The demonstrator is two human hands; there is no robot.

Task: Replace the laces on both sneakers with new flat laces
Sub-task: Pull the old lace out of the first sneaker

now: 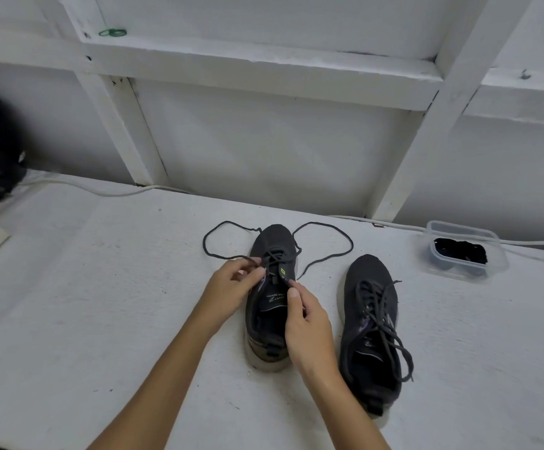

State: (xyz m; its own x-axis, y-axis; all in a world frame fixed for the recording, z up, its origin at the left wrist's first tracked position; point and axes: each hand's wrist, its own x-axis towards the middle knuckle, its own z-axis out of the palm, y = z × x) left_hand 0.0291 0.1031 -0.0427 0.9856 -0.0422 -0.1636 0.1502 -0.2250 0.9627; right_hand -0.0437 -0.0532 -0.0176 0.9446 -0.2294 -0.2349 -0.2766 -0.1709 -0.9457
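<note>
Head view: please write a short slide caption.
Left hand and right hand unlace the left sneaker.

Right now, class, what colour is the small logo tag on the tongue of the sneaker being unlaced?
Bright yellow-green, on the logo tag of the dark sneaker; head view.

Two sneakers stand side by side on the desk (101, 287), toes pointing away toward the wall. The left sneaker (265, 319) sits slightly farther back than the right sneaker (369, 323). The left sneaker's lace (329, 245) loops out onto the desk on both sides of its toe. A container (467, 251) lies right of both sneakers, near the back edge (laces (460, 250) inside). A cable (101, 191) runs along the back edge.
</note>
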